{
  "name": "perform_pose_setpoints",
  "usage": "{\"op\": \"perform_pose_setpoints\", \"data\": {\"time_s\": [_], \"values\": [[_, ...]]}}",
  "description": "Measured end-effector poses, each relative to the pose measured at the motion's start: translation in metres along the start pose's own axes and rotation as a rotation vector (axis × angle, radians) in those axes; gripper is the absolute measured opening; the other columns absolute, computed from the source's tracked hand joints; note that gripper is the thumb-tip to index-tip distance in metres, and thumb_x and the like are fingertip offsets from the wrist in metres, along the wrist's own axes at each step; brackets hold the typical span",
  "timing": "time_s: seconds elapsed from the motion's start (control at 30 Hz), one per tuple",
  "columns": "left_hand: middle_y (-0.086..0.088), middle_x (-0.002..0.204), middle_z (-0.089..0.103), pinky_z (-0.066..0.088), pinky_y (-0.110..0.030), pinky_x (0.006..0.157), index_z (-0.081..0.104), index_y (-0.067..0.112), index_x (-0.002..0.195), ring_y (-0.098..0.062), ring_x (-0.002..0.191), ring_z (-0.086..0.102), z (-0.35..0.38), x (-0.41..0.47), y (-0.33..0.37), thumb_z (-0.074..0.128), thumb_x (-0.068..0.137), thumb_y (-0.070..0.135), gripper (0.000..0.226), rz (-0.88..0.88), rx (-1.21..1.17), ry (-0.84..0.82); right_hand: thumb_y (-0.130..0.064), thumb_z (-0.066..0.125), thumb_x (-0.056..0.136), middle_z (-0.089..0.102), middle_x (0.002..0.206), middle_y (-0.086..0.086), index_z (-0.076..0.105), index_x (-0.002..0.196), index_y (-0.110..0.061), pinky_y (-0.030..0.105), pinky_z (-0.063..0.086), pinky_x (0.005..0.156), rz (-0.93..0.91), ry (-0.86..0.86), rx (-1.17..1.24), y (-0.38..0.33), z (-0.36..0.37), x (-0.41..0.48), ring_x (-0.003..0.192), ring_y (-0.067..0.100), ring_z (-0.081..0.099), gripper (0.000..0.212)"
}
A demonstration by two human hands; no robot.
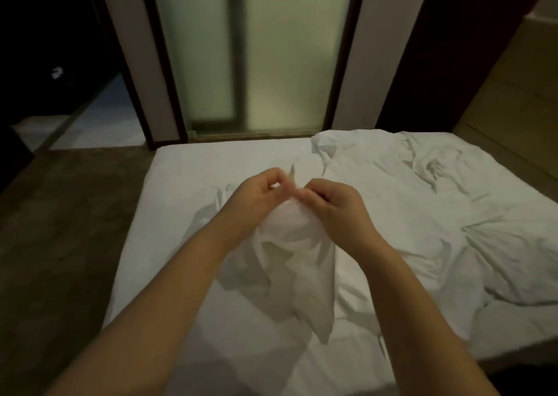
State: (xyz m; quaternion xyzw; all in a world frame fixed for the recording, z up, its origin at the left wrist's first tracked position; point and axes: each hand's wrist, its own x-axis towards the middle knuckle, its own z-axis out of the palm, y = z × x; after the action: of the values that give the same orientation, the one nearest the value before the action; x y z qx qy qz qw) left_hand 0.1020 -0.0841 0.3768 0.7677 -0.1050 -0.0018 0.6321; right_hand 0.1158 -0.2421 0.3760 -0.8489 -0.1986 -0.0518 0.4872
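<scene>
A white cloth [297,262], possibly a pillowcase or sheet, hangs bunched above the bed [193,166]. My left hand [256,196] pinches its top edge with curled fingers. My right hand [335,205] grips the same bunched top right beside it, and the fingertips of both hands almost meet. The cloth drapes down between my forearms to a point near the bed's surface.
A crumpled white duvet [453,208] covers the right half of the bed. Beyond the bed stands a frosted glass door [271,51] in a dark frame. Brown floor [60,229] lies to the left, and a wooden wall panel [513,99] rises at the right.
</scene>
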Motion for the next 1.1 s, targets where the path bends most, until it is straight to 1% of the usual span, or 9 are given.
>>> {"op": "perform_pose_setpoints", "data": {"time_s": [0.13, 0.33, 0.47, 0.63, 0.7, 0.77, 0.87, 0.97, 1.1], "values": [[0.003, 0.085, 0.069, 0.053, -0.022, 0.063, 0.06, 0.029, 0.087, -0.014, 0.076, 0.067, -0.035, -0.009, -0.019, 0.064, 0.085, 0.026, 0.006, -0.197, 0.109, -0.199, -0.025, 0.062, 0.088, 0.052, 0.052, -0.011, 0.061, 0.059, -0.024, 0.015, 0.032, 0.05, 0.071, 0.197, 0.03, -0.01, 0.015, 0.005, 0.051, 0.003, 0.043, 0.03], [0.008, 0.08, 0.053, 0.039, -0.013, 0.061, 0.056, 0.023, 0.084, -0.01, 0.073, 0.051, -0.071, 0.009, -0.05, 0.057, 0.088, 0.011, 0.012, 0.018, 0.539, 0.152, -0.027, 0.057, 0.092, 0.037, 0.048, -0.012, 0.04, 0.054, -0.014, 0.023, 0.027, 0.053, 0.164, 0.511, 0.124, -0.018, 0.045, 0.002, 0.051, 0.004, 0.033, 0.043], [0.004, 0.099, 0.047, 0.036, -0.005, 0.067, 0.06, 0.021, 0.089, -0.011, 0.084, 0.051, -0.098, 0.017, -0.073, 0.056, 0.091, 0.011, 0.011, 0.033, 0.507, 0.314, -0.028, 0.056, 0.093, 0.034, 0.058, -0.002, 0.046, 0.065, 0.001, 0.031, 0.027, 0.06, 0.203, 0.653, 0.226, -0.019, 0.037, -0.004, 0.057, 0.01, 0.032, 0.041], [-0.001, 0.09, 0.063, 0.053, -0.033, 0.081, 0.064, 0.02, 0.086, -0.021, 0.087, 0.058, -0.112, 0.02, -0.079, 0.049, 0.092, 0.01, 0.019, -0.023, 0.378, 0.081, -0.029, 0.052, 0.096, 0.049, 0.07, 0.005, 0.057, 0.078, 0.001, 0.031, 0.033, 0.066, 0.308, 0.673, -0.019, -0.013, 0.034, -0.003, 0.069, 0.016, 0.044, 0.035], [-0.002, 0.088, 0.065, 0.053, -0.042, 0.086, 0.065, 0.023, 0.083, -0.022, 0.089, 0.06, -0.11, 0.018, -0.073, 0.049, 0.092, 0.009, 0.023, -0.038, 0.295, 0.034, -0.032, 0.054, 0.094, 0.06, 0.093, 0.002, 0.063, 0.097, -0.015, 0.034, 0.039, 0.077, 0.326, 0.636, -0.343, -0.013, 0.037, -0.003, 0.091, 0.021, 0.054, 0.02], [0.004, 0.087, 0.064, 0.053, -0.038, 0.087, 0.064, 0.027, 0.08, -0.016, 0.088, 0.059, -0.106, 0.016, -0.063, 0.05, 0.091, 0.008, 0.025, -0.027, 0.265, -0.006, -0.038, 0.059, 0.089, 0.06, 0.114, 0.001, 0.059, 0.118, -0.019, 0.035, 0.038, 0.091, 0.256, 0.442, -0.431, -0.024, 0.054, 0.0, 0.107, 0.021, 0.052, 0.034], [0.016, 0.082, 0.058, 0.049, -0.022, 0.081, 0.063, 0.028, 0.083, -0.002, 0.082, 0.055, -0.098, 0.014, -0.043, 0.055, 0.088, 0.008, 0.023, 0.069, 0.362, -0.027, -0.045, 0.058, 0.088, 0.064, 0.096, -0.006, 0.062, 0.11, -0.022, 0.028, 0.039, 0.077, 0.178, 0.046, -0.424, -0.041, 0.096, 0.011, 0.088, 0.012, 0.056, 0.032], [0.018, 0.081, 0.058, 0.046, -0.012, 0.074, 0.061, 0.031, 0.087, -0.001, 0.079, 0.056, -0.101, 0.011, -0.032, 0.058, 0.09, 0.014, 0.018, 0.113, 0.406, 0.05, -0.036, 0.06, 0.089, 0.047, 0.059, -0.01, 0.051, 0.066, -0.02, 0.018, 0.031, 0.055, 0.19, 0.206, -0.13, -0.047, 0.109, 0.017, 0.054, 0.003, 0.042, 0.029], [0.01, 0.088, 0.062, 0.052, -0.017, 0.073, 0.055, 0.031, 0.09, -0.009, 0.082, 0.061, -0.099, -0.003, -0.043, 0.058, 0.091, 0.028, 0.004, -0.032, 0.255, 0.002, -0.024, 0.06, 0.09, 0.052, 0.063, 0.0, 0.061, 0.074, -0.002, 0.021, 0.039, 0.058, 0.248, 0.316, 0.247, -0.057, 0.096, 0.02, 0.059, 0.007, 0.046, 0.027]]}}
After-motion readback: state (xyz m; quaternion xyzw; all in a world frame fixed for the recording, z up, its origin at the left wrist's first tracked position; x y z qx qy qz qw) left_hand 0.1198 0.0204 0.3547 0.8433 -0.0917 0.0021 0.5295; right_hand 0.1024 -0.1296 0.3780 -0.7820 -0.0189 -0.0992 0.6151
